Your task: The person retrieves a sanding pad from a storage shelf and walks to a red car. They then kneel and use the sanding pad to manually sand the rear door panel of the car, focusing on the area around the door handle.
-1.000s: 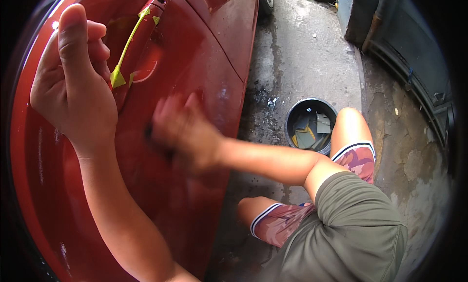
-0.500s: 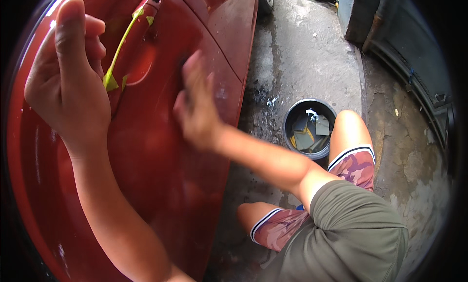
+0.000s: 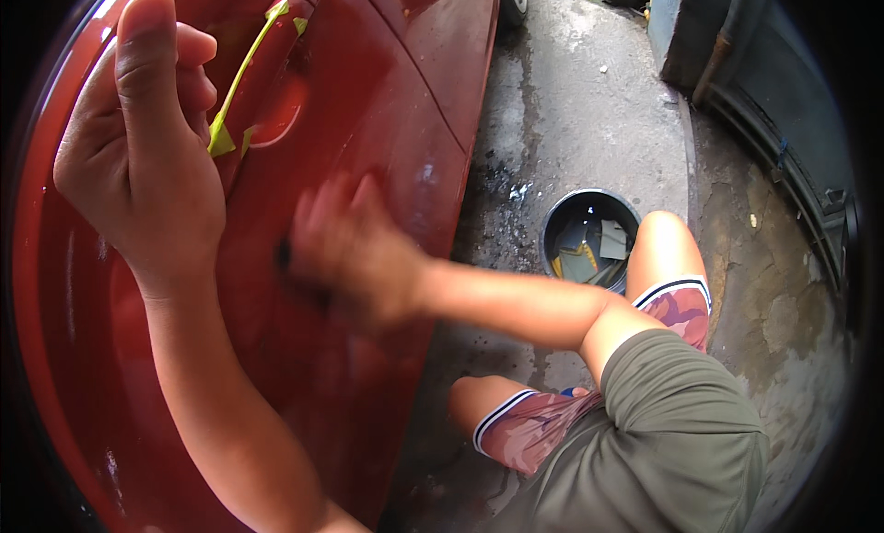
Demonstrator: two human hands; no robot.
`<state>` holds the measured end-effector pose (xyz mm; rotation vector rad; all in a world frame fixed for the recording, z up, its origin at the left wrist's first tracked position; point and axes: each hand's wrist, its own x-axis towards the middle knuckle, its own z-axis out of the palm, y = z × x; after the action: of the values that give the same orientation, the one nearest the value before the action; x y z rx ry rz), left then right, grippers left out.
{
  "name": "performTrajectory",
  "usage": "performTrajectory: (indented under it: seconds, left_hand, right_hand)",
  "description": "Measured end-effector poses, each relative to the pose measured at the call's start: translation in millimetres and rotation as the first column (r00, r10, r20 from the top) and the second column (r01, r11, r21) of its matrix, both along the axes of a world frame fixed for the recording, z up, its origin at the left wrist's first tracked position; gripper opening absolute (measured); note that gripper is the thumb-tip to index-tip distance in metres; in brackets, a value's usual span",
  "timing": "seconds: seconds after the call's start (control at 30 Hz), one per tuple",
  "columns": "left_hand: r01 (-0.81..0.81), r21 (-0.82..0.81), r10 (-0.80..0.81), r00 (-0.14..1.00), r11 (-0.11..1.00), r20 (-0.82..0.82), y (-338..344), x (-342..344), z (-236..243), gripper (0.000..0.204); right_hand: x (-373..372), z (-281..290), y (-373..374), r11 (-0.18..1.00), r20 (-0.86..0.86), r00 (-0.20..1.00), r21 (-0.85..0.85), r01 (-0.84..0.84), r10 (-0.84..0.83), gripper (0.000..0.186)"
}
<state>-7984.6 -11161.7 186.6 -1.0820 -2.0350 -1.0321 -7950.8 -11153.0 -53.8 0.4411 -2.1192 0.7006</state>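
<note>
A red car door [image 3: 368, 413] takes up the left side of the view. My right hand [image 3: 359, 257] lies over it, smeared by motion, with a small dark pad [image 3: 284, 253] showing at its far-left edge. Most of that pad is hidden under the hand. My left hand [image 3: 157, 156] is raised at the upper left, in front of the car, fingers curled and thumb pointing up. I see nothing in it, though its palm is partly hidden. Between the hands and the upper edge, yellow-green tape [image 3: 241, 82] runs along the door handle area.
A black bucket [image 3: 545, 225] with water and several grey and yellowish sheets stands on the wet concrete floor [image 3: 589, 110] beside my knee [image 3: 665, 238]. A dark metal gate [image 3: 783, 82] lies at the right. A car wheel [image 3: 514, 1] shows at the top.
My right hand has swept down and to the left over the door with the dark pad. My left hand keeps its pose, and the view has shifted slightly.
</note>
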Motion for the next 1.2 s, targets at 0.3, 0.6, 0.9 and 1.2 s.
performTrajectory:
  seconds: [0.3,0.6,0.9,1.2]
  left_hand:
    - [-0.004,-0.012,0.004,1.0,1.0,-0.022,3.8,1.9,2.2,0.046]
    - [0.086,0.014,-0.085,0.995,0.996,-0.048,18.8,3.7,6.6,0.046]
    - [0.088,-0.088,-0.09,0.996,0.992,-0.021,23.5,4.5,8.6,0.048]
    - [0.054,-0.421,-0.233,0.892,0.906,-0.387,28.8,3.1,-1.0,0.016]
  right_hand:
    - [-3.6,18.4,-16.9,0.979,-0.357,0.912,-0.032,0.203,-0.201,0.085]
    - [18.3,16.1,-18.8,0.995,0.063,0.996,0.079,0.052,-0.058,0.086]
    - [10.8,46.2,-8.2,0.867,0.282,0.822,0.22,0.447,-0.496,0.087]
    - [-38.9,-5.7,119.1,0.49,-0.079,0.949,-0.842,-0.227,0.305,0.069]
